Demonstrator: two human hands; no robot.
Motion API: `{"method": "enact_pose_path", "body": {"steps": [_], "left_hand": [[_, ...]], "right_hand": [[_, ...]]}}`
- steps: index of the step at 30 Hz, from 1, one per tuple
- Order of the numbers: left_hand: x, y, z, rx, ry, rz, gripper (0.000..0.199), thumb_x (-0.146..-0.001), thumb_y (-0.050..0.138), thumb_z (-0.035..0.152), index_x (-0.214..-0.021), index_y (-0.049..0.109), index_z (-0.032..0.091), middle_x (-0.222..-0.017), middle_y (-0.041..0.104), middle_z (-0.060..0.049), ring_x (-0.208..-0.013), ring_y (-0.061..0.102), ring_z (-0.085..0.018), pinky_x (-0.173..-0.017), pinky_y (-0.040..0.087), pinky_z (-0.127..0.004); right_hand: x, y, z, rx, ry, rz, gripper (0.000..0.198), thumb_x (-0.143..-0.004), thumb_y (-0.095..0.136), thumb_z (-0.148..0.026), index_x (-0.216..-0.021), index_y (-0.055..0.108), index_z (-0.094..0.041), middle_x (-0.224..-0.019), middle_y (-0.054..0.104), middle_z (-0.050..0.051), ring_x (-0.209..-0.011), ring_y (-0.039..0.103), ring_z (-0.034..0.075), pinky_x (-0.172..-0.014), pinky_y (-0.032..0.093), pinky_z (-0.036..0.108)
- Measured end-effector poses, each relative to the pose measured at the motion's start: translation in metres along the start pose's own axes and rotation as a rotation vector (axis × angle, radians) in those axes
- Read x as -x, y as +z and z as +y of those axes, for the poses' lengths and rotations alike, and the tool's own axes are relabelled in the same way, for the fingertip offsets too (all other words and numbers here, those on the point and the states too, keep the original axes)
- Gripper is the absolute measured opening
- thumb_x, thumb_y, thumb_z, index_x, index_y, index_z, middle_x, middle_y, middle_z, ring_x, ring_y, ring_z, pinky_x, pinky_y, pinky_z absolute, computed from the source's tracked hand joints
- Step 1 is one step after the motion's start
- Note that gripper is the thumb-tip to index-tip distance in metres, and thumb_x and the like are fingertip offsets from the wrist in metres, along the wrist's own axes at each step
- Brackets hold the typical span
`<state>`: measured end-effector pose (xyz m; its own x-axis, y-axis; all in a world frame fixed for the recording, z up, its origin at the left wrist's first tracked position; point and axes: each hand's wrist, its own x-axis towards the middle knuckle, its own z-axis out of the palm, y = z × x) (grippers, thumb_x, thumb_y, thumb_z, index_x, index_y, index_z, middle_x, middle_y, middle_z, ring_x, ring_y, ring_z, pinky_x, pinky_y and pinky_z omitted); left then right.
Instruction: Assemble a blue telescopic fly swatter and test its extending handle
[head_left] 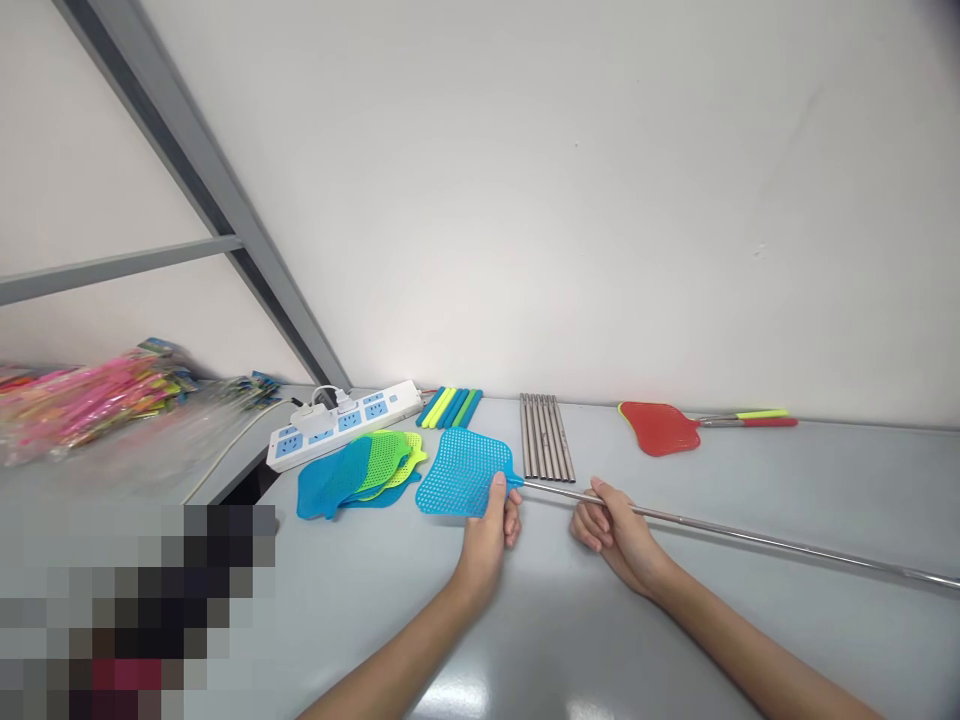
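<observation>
A blue perforated fly swatter head sits at the end of a long, thin telescopic metal rod. My left hand is closed on the head's neck, thumb on top, where head and rod meet. Further along, my right hand pinches the rod between thumb and fingers. The rod runs off to the right edge of the view. Left of the held head lies a fanned pile of loose swatter heads in blue, green and yellow. Behind it are several short metal rods side by side.
Blue, green and yellow handle grips lie near the wall beside a white power strip with plugs in it. Red and yellow fly swatters rest at the back right. Bagged pink and yellow items lie far left, near a grey metal frame.
</observation>
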<state>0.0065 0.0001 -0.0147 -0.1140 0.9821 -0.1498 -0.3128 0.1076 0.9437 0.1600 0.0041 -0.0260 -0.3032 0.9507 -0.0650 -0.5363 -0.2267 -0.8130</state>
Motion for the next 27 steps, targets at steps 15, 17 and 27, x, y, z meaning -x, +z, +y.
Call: {"method": "enact_pose_path", "body": {"steps": [15, 17, 27], "left_hand": [[-0.0049, -0.0009, -0.0016, -0.037, 0.004, -0.088, 0.036, -0.074, 0.044, 0.047, -0.056, 0.044, 0.016, -0.036, 0.030, 0.008, -0.030, 0.026, -0.004, -0.035, 0.023, -0.020], [-0.0044, -0.0003, -0.0005, -0.035, -0.002, -0.084, 0.035, -0.074, 0.045, 0.046, -0.056, 0.043, 0.016, -0.036, 0.029, 0.008, -0.030, 0.025, -0.004, -0.036, 0.024, -0.020], [-0.0019, 0.0012, 0.0023, -0.046, -0.020, -0.096, 0.036, -0.072, 0.046, 0.048, -0.058, 0.043, 0.016, -0.035, 0.029, 0.009, -0.031, 0.026, -0.004, -0.036, 0.023, -0.019]], "right_hand": [[-0.0018, -0.0061, 0.0004, -0.039, 0.025, -0.024, 0.044, -0.083, 0.032, -0.033, -0.042, 0.034, -0.019, -0.035, 0.022, -0.006, -0.036, 0.031, 0.010, -0.047, 0.020, 0.028], [-0.0018, -0.0063, 0.0000, -0.041, 0.023, -0.024, 0.044, -0.083, 0.032, -0.033, -0.042, 0.034, -0.019, -0.035, 0.022, -0.006, -0.036, 0.031, 0.010, -0.048, 0.020, 0.028], [-0.0018, -0.0037, -0.0026, -0.046, 0.002, -0.020, 0.045, -0.083, 0.034, -0.033, -0.040, 0.035, -0.018, -0.034, 0.023, -0.006, -0.036, 0.030, 0.010, -0.048, 0.021, 0.028]]}}
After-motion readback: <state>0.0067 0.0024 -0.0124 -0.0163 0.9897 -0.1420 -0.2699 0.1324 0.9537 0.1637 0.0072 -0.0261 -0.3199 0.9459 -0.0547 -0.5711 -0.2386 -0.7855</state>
